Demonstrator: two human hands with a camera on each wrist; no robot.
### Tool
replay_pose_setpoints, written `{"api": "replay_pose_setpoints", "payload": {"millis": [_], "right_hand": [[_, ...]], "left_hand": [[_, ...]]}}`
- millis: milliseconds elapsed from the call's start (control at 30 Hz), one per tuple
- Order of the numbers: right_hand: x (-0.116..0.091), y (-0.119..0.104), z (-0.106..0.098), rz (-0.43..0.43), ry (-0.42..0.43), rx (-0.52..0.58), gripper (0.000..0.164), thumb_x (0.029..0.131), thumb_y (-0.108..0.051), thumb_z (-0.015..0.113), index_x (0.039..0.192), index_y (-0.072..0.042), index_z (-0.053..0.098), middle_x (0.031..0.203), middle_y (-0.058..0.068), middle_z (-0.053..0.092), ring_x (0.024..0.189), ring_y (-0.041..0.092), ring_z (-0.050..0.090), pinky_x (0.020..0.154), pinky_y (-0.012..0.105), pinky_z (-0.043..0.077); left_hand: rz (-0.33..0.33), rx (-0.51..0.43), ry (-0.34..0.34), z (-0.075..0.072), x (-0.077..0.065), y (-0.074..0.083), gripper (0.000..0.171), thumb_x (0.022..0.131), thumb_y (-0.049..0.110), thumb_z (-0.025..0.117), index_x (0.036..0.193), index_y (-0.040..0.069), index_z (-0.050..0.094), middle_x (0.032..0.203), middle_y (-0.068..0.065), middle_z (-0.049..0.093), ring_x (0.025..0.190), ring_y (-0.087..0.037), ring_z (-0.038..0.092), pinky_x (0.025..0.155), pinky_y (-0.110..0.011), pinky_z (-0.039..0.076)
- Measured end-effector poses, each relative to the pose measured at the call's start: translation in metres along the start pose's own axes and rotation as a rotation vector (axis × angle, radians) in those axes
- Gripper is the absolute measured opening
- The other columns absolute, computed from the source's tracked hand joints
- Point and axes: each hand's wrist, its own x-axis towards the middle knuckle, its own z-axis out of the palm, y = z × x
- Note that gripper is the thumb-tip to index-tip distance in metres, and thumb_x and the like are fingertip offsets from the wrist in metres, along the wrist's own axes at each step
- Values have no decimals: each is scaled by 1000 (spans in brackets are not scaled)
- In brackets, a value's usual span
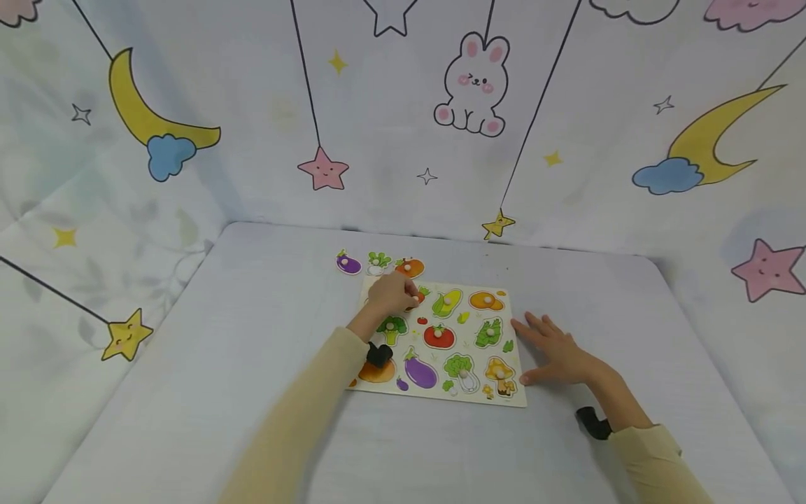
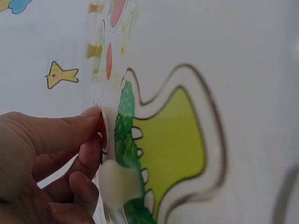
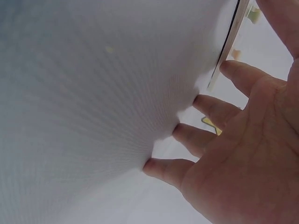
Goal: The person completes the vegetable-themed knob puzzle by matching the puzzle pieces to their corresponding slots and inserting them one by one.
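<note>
So I've got a veggie knob puzzle going, and the wooden board (image 1: pixel 464 339) sits right around the lower middle of the head view, flat on the white surface (image 1: pixel 189 364). My left hand (image 1: pixel 392 292) is over its upper left part, thumb and fingers pinching a red piece (image 2: pixel 104 135) with a pale rim. From these angles I can't tell whether that piece is seated or held a bit above the board.

My right hand (image 1: pixel 560 353) isn't gripping anything: fingers spread wide, tips down on the surface just beside the board's right edge.

Near my left hand is the broccoli (image 1: pixel 392 327), and its knob looks huge up close in the left wrist view. The corn (image 1: pixel 448 303) is just right of the red piece, with the tomato (image 1: pixel 439 336) below the corn in the middle of the board. The mushrooms (image 1: pixel 500 374) are in the board's lower right corner.

Three loose pieces line up past the board's far edge, just above the center of the frame: eggplant (image 1: pixel 348 262), a leafy white veggie (image 1: pixel 378 264) and a pumpkin (image 1: pixel 412 267). (Yes, that's a winking bunny (image 1: pixel 476 84) on the backdrop, upper right of center.)
</note>
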Motion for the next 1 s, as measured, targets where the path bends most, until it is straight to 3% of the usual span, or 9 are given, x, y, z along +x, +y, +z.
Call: {"api": "replay_pose_setpoints", "payload": {"millis": [133, 233, 300, 367, 467, 567, 667, 833, 1000], "right_hand": [[-2, 0, -1, 5, -1, 14, 105, 70, -44, 84, 153, -9, 30, 159, 31, 14, 143, 58, 5, 102, 82, 7], [-3, -1, -2, 4, -2, 28, 105, 70, -43, 84, 153, -8, 31, 158, 31, 14, 143, 59, 5, 101, 83, 6], [-4, -2, -2, 3, 0, 27, 105, 70, -42, 84, 153, -7, 31, 158, 31, 15, 143, 59, 5, 101, 83, 7], [-4, -2, -2, 0, 5, 23, 104, 70, -42, 85, 152, -7, 31, 158, 31, 15, 143, 59, 5, 101, 83, 7], [-4, -3, -3, 0, 7, 15, 105, 70, -42, 85, 153, -7, 31, 158, 31, 15, 143, 58, 6, 101, 83, 8], [-5, -2, -3, 4, 4, 11, 105, 69, -43, 84, 153, -8, 31, 158, 30, 15, 143, 58, 6, 101, 83, 8], [-5, 0, -3, 4, 7, 13, 105, 69, -44, 84, 153, -9, 31, 159, 30, 15, 143, 58, 6, 101, 83, 8], [-5, 3, -2, -8, 9, 29, 104, 70, -44, 84, 153, -9, 32, 159, 30, 15, 143, 58, 4, 102, 82, 6], [-4, 2, -1, -10, 4, 35, 103, 71, -45, 83, 153, -10, 31, 159, 30, 14, 144, 57, 3, 102, 82, 6]], "left_hand": [[20, -4, -9, -2, -1, 0, 14, 86, 28, 74, 96, 19, 75, 87, 2, 69, 73, -15, 57, 58, -25, 43], [28, -60, 25, -6, -2, -7, 24, 85, 32, 75, 106, 19, 74, 91, 1, 68, 73, -15, 58, 57, -25, 44], [14, -115, 95, -12, -2, -16, 29, 86, 32, 74, 111, 18, 72, 92, -1, 68, 73, -16, 59, 57, -26, 44], [-16, -166, 206, -21, 0, -28, 30, 87, 30, 72, 113, 16, 71, 91, -4, 68, 74, -19, 61, 60, -28, 45], [-98, -219, 372, -37, 4, -48, 27, 88, 23, 71, 113, 13, 70, 92, -8, 70, 77, -24, 64, 65, -34, 48], [-180, -243, 468, -51, 8, -67, 28, 87, 20, 71, 113, 11, 69, 96, -11, 72, 81, -28, 68, 69, -39, 50], [-238, -259, 465, -59, 13, -80, 29, 86, 20, 71, 112, 10, 68, 102, -13, 73, 88, -30, 68, 74, -40, 50], [-319, -249, 399, -60, 20, -94, 26, 87, 24, 70, 108, 9, 70, 112, -12, 71, 98, -31, 65, 80, -41, 49], [-343, -233, 383, -57, 25, -100, 21, 90, 24, 67, 105, 9, 70, 111, -11, 71, 96, -30, 64, 78, -40, 48]]}}
